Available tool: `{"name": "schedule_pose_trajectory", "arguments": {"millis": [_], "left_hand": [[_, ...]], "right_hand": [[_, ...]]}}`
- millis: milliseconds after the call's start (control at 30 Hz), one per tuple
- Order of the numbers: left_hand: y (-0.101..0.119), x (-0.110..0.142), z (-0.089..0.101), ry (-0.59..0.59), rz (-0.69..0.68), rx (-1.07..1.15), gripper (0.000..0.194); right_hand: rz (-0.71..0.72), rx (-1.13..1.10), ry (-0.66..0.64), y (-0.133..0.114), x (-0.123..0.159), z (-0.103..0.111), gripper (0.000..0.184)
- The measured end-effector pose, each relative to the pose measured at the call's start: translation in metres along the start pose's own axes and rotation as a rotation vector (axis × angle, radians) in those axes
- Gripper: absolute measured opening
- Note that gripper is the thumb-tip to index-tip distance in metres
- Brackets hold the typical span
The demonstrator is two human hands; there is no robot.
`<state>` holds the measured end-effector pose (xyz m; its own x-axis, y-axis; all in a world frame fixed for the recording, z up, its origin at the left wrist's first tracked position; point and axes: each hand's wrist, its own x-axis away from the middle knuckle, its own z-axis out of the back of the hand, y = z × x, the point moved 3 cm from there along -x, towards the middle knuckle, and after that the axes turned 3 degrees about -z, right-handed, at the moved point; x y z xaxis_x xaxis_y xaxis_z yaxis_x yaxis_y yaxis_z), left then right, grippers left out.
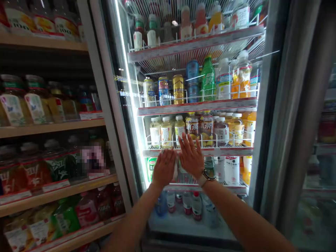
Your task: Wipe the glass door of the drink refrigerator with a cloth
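My left hand [164,168] is curled around a small pale drink container [175,169], which is mostly hidden and hard to identify. My right hand [190,157] is next to it with its fingers spread, and a watch [206,177] sits on that wrist. Both hands are in front of the lit drinks cooler [196,105], level with a white wire shelf [196,151]. Bottles of pale juice [166,131] stand on that shelf just above my fingertips. White bottles [225,170] stand on the shelf below, to the right of my right hand.
A wooden shelf unit [47,127] with bottled drinks fills the left side. A grey door frame [270,115] borders the cooler on the right, and another glass-fronted cooler [317,157] lies beyond it. Cans and bottles fill the upper cooler shelves.
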<state>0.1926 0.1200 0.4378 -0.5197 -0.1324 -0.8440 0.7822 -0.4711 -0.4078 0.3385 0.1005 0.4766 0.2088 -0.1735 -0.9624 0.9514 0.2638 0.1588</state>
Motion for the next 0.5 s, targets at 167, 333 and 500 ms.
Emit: {"name": "schedule_pose_trajectory", "arguments": {"millis": [167,333,500], "left_hand": [[-0.053,-0.121,0.03,0.195,0.224,0.043,0.06],[-0.041,-0.117,0.028,0.189,0.167,0.072,0.063],[-0.006,-0.033,0.005,0.162,0.111,0.013,0.068]], "right_hand": [[-0.004,0.017,-0.026,0.0,-0.001,0.001,0.069],[-0.012,0.011,-0.045,0.0,-0.002,0.0,0.07],[-0.026,0.007,-0.061,0.001,-0.001,-0.003,0.07]]}}
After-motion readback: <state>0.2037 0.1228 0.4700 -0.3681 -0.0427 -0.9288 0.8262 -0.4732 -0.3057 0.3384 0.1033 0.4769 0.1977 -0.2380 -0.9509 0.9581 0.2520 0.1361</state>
